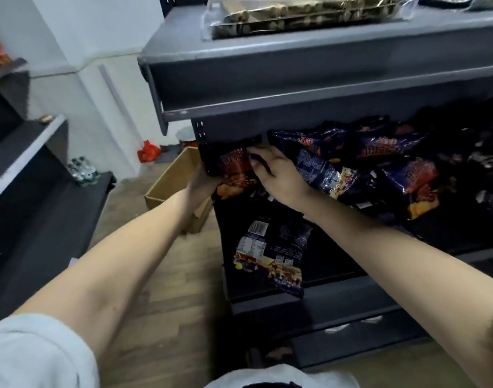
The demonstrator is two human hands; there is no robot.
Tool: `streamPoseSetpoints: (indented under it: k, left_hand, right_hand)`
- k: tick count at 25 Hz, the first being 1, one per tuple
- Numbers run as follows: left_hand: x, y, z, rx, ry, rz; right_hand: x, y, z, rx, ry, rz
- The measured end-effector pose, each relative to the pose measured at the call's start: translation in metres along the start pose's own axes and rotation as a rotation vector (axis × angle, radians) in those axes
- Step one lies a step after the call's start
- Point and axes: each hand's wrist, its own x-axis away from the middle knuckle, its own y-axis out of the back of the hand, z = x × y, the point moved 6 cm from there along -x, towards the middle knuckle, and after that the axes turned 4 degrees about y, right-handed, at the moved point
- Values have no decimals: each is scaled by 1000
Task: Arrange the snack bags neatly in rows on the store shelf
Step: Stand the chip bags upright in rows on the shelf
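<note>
A dark snack bag (235, 169) with red and orange print stands upright at the far left end of the middle shelf (478, 254). My left hand (202, 182) grips its left edge from outside the shelf post. My right hand (276, 175) holds its right side, fingers curled over the top. Several dark purple snack bags (380, 163) lie in a loose heap on the same shelf to the right. One more bag (270, 259) lies back side up near the shelf's front, below my right forearm.
An upper grey shelf (295, 68) overhangs the bags and carries clear-wrapped trays (295, 18). An open cardboard box (169, 189) sits on the wooden floor left of the shelf unit. Another dark shelf unit (29, 191) stands at the far left, with bottles (83, 170) beyond it.
</note>
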Motion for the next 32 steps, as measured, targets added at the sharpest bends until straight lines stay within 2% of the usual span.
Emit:
streamPoseSetpoints:
  k: [2, 6, 10, 13, 19, 23, 26, 28, 32]
  left_hand:
    - [1, -9, -4, 18, 44, -40]
    - [8, -15, 6, -119, 235, -174]
    - [20, -1, 16, -64, 182, -205]
    - [39, 13, 17, -83, 131, -263]
    - [82, 11, 14, -190, 67, -272]
    - [109, -3, 4, -201, 29, -176]
    - [129, -17, -10, -295, -70, -15]
    - [137, -27, -19, -321, -131, 55]
    - [149, -42, -30, -303, -206, 87]
  right_hand:
    - [11, 3, -3, 87, 119, 76]
    - [16, 11, -17, 143, 160, 161]
    - [18, 20, -9, 154, 318, 185]
    - [21, 18, -2, 188, 354, 234]
    - [40, 7, 13, 237, 454, 311]
    - [55, -4, 14, 268, 432, 421]
    - [68, -11, 17, 309, 437, 474]
    - [75, -11, 20, 294, 416, 482]
    - [101, -2, 19, 265, 355, 430]
